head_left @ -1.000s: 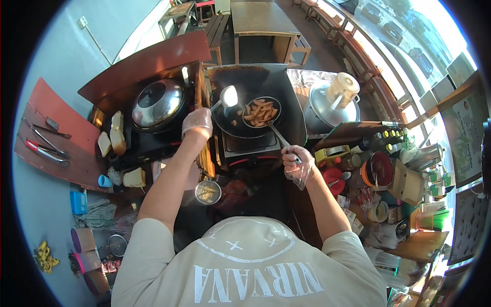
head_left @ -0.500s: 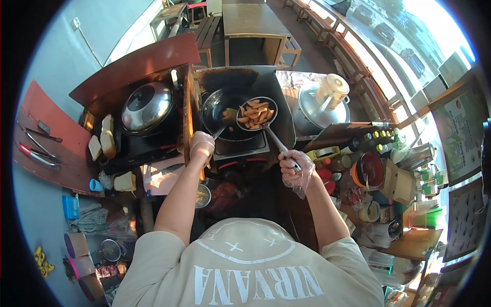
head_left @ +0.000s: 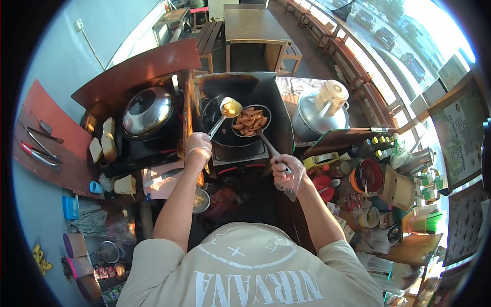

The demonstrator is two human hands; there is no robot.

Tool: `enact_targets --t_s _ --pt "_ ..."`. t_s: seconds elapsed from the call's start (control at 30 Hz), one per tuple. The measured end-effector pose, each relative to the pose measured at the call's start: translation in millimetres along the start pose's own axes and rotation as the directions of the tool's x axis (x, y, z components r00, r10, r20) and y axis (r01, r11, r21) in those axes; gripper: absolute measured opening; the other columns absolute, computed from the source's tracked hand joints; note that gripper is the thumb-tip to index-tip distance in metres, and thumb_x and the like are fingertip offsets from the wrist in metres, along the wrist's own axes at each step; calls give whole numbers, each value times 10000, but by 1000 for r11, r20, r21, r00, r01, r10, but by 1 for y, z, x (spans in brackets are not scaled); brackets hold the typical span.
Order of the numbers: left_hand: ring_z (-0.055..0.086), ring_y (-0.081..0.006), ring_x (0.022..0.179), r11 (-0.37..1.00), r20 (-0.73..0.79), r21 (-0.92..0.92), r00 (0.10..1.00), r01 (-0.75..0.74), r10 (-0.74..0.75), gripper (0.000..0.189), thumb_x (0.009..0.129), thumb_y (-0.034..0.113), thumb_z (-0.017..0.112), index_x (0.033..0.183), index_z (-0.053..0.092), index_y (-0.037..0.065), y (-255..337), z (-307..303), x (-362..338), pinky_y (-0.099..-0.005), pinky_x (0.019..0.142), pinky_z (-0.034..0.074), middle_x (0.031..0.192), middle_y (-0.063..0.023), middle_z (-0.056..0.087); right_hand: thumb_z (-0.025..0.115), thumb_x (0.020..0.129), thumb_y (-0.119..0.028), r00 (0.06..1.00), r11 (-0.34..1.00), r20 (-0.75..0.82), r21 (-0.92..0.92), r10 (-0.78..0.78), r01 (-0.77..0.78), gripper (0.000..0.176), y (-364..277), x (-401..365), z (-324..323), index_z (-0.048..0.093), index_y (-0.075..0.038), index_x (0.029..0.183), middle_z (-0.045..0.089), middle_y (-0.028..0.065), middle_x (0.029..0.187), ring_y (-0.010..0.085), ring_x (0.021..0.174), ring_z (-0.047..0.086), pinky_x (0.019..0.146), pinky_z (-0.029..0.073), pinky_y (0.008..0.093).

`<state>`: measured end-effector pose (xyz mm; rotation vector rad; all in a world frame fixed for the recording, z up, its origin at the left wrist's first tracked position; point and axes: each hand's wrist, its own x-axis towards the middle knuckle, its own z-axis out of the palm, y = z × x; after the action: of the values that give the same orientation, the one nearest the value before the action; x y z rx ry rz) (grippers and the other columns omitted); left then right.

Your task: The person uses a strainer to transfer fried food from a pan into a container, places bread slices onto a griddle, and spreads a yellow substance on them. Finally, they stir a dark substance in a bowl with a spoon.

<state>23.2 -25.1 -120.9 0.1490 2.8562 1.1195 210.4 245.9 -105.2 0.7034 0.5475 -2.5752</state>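
**Here, 2 gloved hands work over a dark wok**

The person stands at a cooking surface (head_left: pixel 286 92) and looks down on a black wok (head_left: pixel 210 113) that sits on a stove (head_left: pixel 240 151).

The left hand (head_left: pixel 198 147), in a thin clear glove, has its fingers clamped around the end of a long metal ladle (head_left: pixel 229 108). The ladle slants up and away from the hand, and its bowl hangs over the far part of the wok with a little yellowish food in it.

The right hand (head_left: pixel 285 172), gloved the same way, has its fingers closed on the handle of a round skimmer (head_left: pixel 266 145). The skimmer is held above the right side of the wok, just beside the ladle's bowl, and carries a heap of orange-brown fried pieces (head_left: pixel 249 122).

To the left of the wok stands a pan under a shiny domed lid (head_left: pixel 149 109), with slices of bread (head_left: pixel 104 145) near it. Further left, tongs (head_left: pixel 37 155) lie on a red board (head_left: pixel 51 112).

To the right of the wok lies a big metal lid (head_left: pixel 313 120) with a pale jar (head_left: pixel 331 95) on top. Bottles and tubs crowd the shelf (head_left: pixel 409 245) at the person's right.
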Motion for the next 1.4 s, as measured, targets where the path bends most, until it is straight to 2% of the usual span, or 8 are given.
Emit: enact_targets --t_s 0.3,0.63,0.7,0.77,0.83,0.97,1.17,1.4 --pt "712 -371 886 864 -84 468 965 -183 250 151 905 143 613 930 729 51 26 -30 -17 -442 786 581 912 -192 722 447 952 -163 972 983 219 140 84 -117 215 3 36 -36 577 -15 866 369 -38 511 124 398 342 411 337 280" --pt "716 -317 983 782 127 619 975 68 -185 163 852 99 664 973 774 97 12 -16 10 -378 822 589 1031 -125 745 471 940 -184 975 996 217 67 44 -59 156 -5 15 -43 510 -78 832 391 -33 529 126 415 371 416 346 275" --pt "724 -273 981 122 621 780 783 -613 -34 169 844 128 695 990 779 113 -39 12 41 -328 776 591 1042 -98 748 472 940 -182 981 999 193 36 32 -39 157 -9 9 -40 506 -78 827 393 -27 529 127 417 374 405 342 268" --pt "732 -225 773 218 654 683 717 -697 243 87 816 126 720 849 763 58 -92 43 63 -315 615 549 861 -92 757 474 943 -183 980 999 198 40 20 -29 165 -13 2 -35 514 -74 825 391 -22 523 125 407 366 380 329 262" --pt "620 -174 532 974 253 -25 944 225 -212 128 785 66 705 663 683 36 -93 63 48 -337 457 427 625 -68 656 473 951 -178 979 998 204 46 32 -42 180 -18 -3 -34 517 -66 817 393 -13 510 124 393 361 355 317 257" --pt "475 -119 420 829 296 -426 922 363 -251 240 762 -11 642 545 579 72 -55 64 15 -295 385 278 510 -24 512 471 958 -171 986 999 163 35 16 -22 189 -25 -14 -27 523 -60 815 396 -4 494 127 374 360 344 319 256" --pt "483 -118 432 977 267 2 942 -213 204 214 793 27 623 583 607 64 -175 126 94 -325 406 327 528 -14 521 461 968 -159 978 999 205 37 31 -39 188 -26 -25 -31 536 -53 832 403 4 483 140 355 377 333 326 256" --pt "727 -191 761 715 41 660 962 -229 269 161 901 83 599 825 715 2 -55 27 51 -333 636 554 785 -97 731 481 945 -166 984 996 155 8 88 -91 158 -23 -17 -42 534 -63 839 411 6 518 138 388 371 350 316 263"
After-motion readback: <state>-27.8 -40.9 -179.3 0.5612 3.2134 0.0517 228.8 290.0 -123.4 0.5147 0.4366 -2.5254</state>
